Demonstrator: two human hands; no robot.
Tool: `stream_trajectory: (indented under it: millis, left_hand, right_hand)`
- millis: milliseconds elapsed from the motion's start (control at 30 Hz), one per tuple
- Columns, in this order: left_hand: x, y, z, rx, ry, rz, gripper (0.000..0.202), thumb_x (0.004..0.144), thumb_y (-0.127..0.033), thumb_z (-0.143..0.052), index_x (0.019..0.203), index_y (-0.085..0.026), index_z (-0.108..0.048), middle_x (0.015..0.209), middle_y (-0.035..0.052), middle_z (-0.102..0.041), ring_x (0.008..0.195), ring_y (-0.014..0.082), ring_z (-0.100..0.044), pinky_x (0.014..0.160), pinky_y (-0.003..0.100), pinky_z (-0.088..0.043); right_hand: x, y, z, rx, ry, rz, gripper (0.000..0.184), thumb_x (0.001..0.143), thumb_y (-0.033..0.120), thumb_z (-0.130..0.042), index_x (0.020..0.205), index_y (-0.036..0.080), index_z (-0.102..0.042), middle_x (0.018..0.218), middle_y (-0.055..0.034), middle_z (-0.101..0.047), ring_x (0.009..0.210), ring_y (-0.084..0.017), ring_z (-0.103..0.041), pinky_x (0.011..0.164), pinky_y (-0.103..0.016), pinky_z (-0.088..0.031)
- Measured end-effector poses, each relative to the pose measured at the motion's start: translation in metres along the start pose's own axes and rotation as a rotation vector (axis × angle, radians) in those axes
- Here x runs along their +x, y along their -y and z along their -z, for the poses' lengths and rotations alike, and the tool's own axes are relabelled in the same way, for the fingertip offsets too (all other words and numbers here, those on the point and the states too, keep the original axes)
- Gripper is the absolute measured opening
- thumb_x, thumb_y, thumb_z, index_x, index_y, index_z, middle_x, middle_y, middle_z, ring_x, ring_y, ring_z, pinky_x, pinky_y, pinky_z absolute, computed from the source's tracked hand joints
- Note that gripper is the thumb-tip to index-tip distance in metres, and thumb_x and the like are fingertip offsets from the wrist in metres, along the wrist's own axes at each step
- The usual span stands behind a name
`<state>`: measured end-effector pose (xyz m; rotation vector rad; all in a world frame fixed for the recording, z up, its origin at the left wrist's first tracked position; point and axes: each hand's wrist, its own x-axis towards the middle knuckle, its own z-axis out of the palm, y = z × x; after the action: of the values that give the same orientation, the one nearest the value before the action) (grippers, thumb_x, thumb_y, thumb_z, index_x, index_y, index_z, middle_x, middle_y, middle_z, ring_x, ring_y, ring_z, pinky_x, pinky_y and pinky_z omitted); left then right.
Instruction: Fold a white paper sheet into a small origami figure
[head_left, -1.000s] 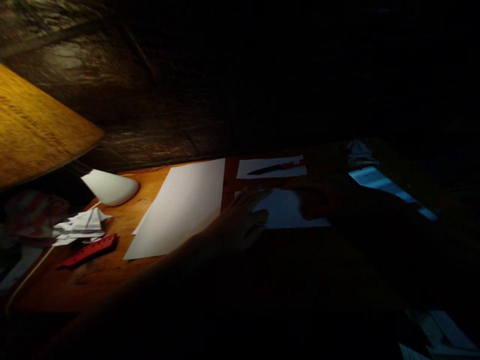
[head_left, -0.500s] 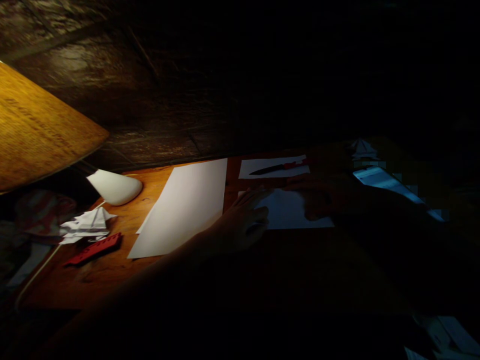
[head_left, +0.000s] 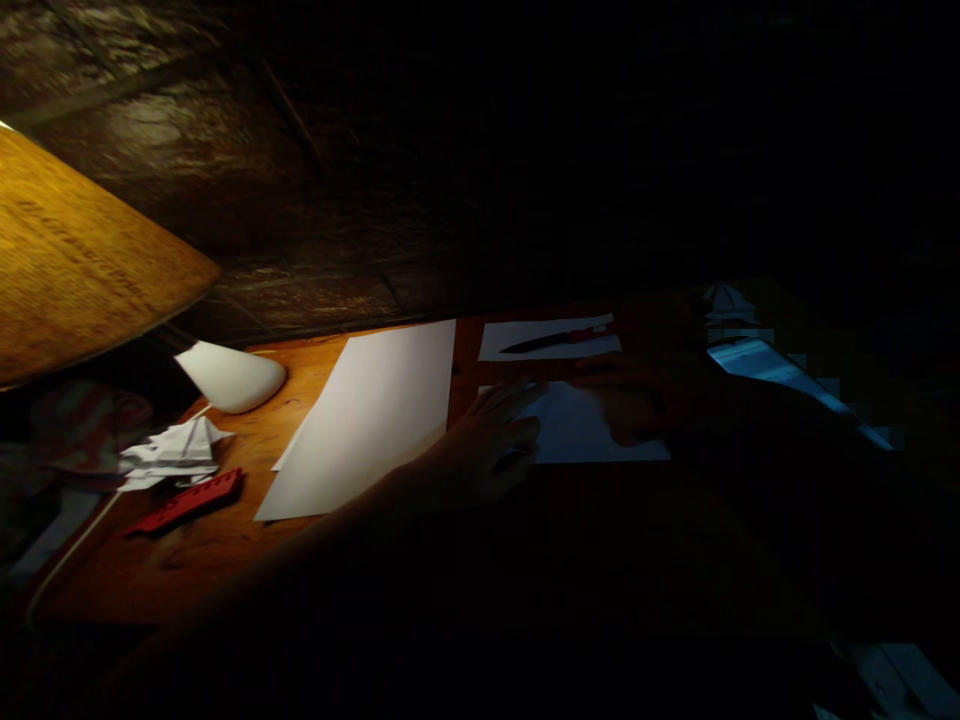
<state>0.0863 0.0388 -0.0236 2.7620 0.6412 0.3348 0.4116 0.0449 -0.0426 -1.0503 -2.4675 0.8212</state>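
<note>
- head view: white paper sheet [head_left: 570, 425] lay on the wooden table [head_left: 311, 365] between both hands, just nearer than the slip of paper [head_left: 491, 340] bearing a red-handled knife [head_left: 551, 340].
- left hand [head_left: 495, 440] rested over the sheet's left end, loosely open, fingers reaching forward, thumb set apart; no firm grip visible.
- right hand [head_left: 637, 400] lay over the sheet's right part, fingers pointing left along the far side; too dark to tell how far they were open or whether they pinched paper.
- handling, as judged: very light, thin, limp, easily creased or torn, apt to slide on smooth wood. best held by flat fingertips near opposite ends, or pinched lightly at a corner or edge; a hard squeeze would likely have wrinkled it.
- hidden: sheet's left end under the left hand, far right corner under the right. any fold at the far edge could not be made out.
- right forearm [head_left: 765, 450] nearly black, crossing part of a bluish, phone-like slab [head_left: 787, 380].
- notched red object [head_left: 187, 500] at left: kind uncertain. lampshade [head_left: 97, 260] cut off by the left border.
</note>
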Motion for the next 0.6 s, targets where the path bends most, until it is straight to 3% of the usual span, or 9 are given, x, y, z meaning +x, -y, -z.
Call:
stream_trajectory:
  millis: [200, 367, 533, 600]
  left_hand:
    - [0.002, -0.002, 0.002, 0.051, 0.036, 0.012, 0.006, 0.091, -0.016, -0.055, 0.092, -0.019, -0.059, 0.164, 0.0105, -0.034, 0.154, 0.0332, -0.025, 0.124, 0.058, -0.029]
    - [0.001, -0.003, 0.001, 0.069, 0.034, 0.013, 0.004, 0.094, -0.018, -0.055, 0.094, -0.019, -0.059, 0.165, 0.0102, -0.032, 0.156, 0.0325, -0.022, 0.125, 0.057, -0.026]
    - [0.001, 0.002, -0.002, 0.079, 0.024, -0.009, 0.007, 0.092, -0.02, -0.055, 0.098, -0.019, -0.059, 0.159, 0.0131, -0.04, 0.154, 0.0341, -0.024, 0.124, 0.059, -0.027]
    - [0.002, 0.006, -0.004, 0.083, 0.03, -0.025, 0.012, 0.087, -0.02, -0.06, 0.099, -0.019, -0.06, 0.157, 0.0144, -0.041, 0.153, 0.0349, -0.026, 0.123, 0.059, -0.028]
  right_hand:
    - [0.0, -0.001, 0.0, -0.028, 0.022, -0.013, 0.08, 0.082, 0.057, -0.073, 0.154, 0.034, -0.046, 0.165, -0.0053, -0.033, 0.15, -0.034, -0.034, 0.121, -0.055, -0.029]
    - [-0.001, 0.006, -0.002, -0.149, -0.041, 0.013, 0.076, 0.084, 0.057, -0.068, 0.151, 0.026, -0.05, 0.162, -0.0089, -0.039, 0.146, -0.032, -0.04, 0.118, -0.053, -0.034]
    - [0.008, 0.052, -0.008, -0.557, -0.222, 0.02, 0.084, 0.088, 0.071, -0.056, 0.145, 0.01, -0.055, 0.151, -0.0189, -0.054, 0.141, -0.039, -0.044, 0.116, -0.062, -0.031]
    - [0.013, 0.079, -0.015, -0.688, -0.216, 0.034, 0.085, 0.089, 0.075, -0.049, 0.139, 0.007, -0.059, 0.147, -0.0214, -0.057, 0.138, -0.041, -0.046, 0.116, -0.065, -0.027]
